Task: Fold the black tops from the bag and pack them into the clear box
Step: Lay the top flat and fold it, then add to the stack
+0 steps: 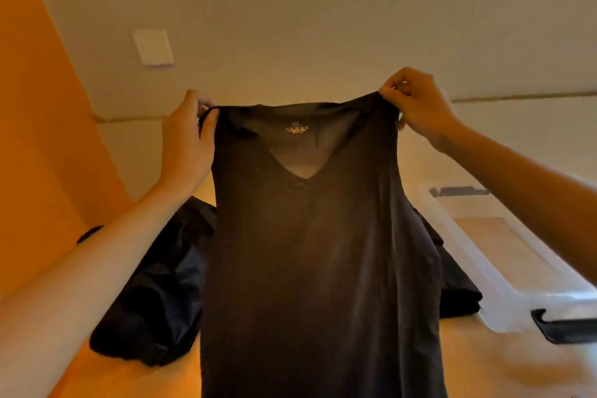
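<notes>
Dim, warm amber light tints the whole view, strongest as an orange glow on the left wall [38, 139] and along the counter's [129, 378] near left edge, while the black bag [155, 294] sinks into shadow with little detail. Light passes through the thin black top [316, 252], so its upper part looks brownish and translucent, the printed neck label [296, 129] showing, and it darkens toward the bottom. The picture is soft and slightly smeared, the clear box [458, 245] carries only pale, dull highlights, and wide-angle distortion bends the wall seam [517, 97].
</notes>
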A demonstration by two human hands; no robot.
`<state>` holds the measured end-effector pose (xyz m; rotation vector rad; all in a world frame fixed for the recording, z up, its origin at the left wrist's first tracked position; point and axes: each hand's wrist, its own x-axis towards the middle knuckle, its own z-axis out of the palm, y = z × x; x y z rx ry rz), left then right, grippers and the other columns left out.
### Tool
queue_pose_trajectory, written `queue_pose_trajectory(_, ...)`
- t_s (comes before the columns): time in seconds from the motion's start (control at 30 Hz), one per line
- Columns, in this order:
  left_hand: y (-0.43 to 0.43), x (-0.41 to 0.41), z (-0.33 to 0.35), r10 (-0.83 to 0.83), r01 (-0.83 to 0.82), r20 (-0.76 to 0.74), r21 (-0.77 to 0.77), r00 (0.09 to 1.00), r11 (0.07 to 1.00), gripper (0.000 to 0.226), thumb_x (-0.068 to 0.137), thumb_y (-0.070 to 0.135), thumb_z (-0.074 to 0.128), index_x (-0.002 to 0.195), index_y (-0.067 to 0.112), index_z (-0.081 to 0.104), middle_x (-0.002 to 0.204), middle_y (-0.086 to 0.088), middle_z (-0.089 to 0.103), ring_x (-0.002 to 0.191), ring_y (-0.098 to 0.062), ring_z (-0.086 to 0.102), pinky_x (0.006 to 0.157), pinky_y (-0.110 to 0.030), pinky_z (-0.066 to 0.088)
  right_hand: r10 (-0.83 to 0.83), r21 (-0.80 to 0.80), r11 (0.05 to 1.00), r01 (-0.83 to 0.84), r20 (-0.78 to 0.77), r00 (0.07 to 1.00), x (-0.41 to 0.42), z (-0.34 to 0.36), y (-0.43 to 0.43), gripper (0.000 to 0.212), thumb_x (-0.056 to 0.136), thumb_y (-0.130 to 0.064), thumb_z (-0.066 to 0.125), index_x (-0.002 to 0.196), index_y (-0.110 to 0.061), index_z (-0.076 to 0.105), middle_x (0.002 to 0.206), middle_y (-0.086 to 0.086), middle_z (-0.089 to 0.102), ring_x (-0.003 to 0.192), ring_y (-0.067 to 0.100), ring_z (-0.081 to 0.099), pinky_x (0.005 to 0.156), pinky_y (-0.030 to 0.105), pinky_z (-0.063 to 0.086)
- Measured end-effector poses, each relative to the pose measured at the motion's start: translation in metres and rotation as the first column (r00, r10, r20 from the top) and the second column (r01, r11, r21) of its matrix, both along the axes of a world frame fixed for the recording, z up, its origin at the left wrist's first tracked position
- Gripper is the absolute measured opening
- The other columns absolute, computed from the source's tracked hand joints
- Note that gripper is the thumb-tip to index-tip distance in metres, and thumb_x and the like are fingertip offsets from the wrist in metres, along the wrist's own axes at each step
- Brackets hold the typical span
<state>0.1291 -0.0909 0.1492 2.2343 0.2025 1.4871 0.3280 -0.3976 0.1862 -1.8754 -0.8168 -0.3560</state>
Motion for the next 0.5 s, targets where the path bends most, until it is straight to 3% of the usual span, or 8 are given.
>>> queue_pose_trajectory(0.1,0.019,0.035,-0.071,0.054,-0.058,-0.156,-0.021,0.986,0.998,0.010,0.106,0.018,0.053,0.108,0.009,0.057,0.087,0.000,0.057,0.065,-0.007,0.050,0.058,-0.019,0.040,-0.046,-0.141,0.990,0.029,-0.113,0.993,0.043,-0.073,0.025,0.008,0.104,-0.020,0.058,0.102,-0.013,0.058,0.098,0.007,0.066,0.084,0.019,0.066,0.059,0.033,0.057)
queue_pose_trajectory(0.27,0.041,0.091,-0.160,0.087,-0.118,-0.421,-0.048,0.903,0.992,0.008,0.107,0.022,0.051,0.106,0.014,0.053,0.078,0.007,0.052,0.065,-0.011,0.052,0.051,-0.030,0.037,-0.140,-0.332,0.941,0.063,-0.213,0.967,0.102,-0.176,0.063,0.015,0.103,-0.016,0.059,0.089,-0.017,0.054,0.077,0.006,0.059,0.072,0.027,0.062,0.062,0.037,0.050)
queue_pose_trajectory(0.4,0.058,0.127,-0.212,0.085,-0.194,-0.563,-0.137,0.822,0.971,0.008,0.107,0.022,0.052,0.106,0.014,0.051,0.082,0.001,0.055,0.073,-0.023,0.057,0.056,-0.042,0.045,-0.240,-0.481,0.869,0.119,-0.199,0.950,0.136,-0.231,0.088,0.012,0.103,-0.020,0.060,0.092,-0.017,0.056,0.085,0.006,0.060,0.078,0.023,0.058,0.070,0.036,0.046)
queue_pose_trajectory(0.5,0.066,0.147,-0.238,0.040,-0.207,-0.616,-0.201,0.786,0.958,0.009,0.106,0.021,0.053,0.105,0.012,0.053,0.084,0.001,0.055,0.077,-0.027,0.058,0.061,-0.047,0.049,-0.297,-0.596,0.795,0.115,-0.217,0.930,0.157,-0.257,0.100,0.012,0.104,-0.026,0.059,0.097,-0.016,0.059,0.090,0.008,0.062,0.083,0.025,0.060,0.075,0.040,0.053)
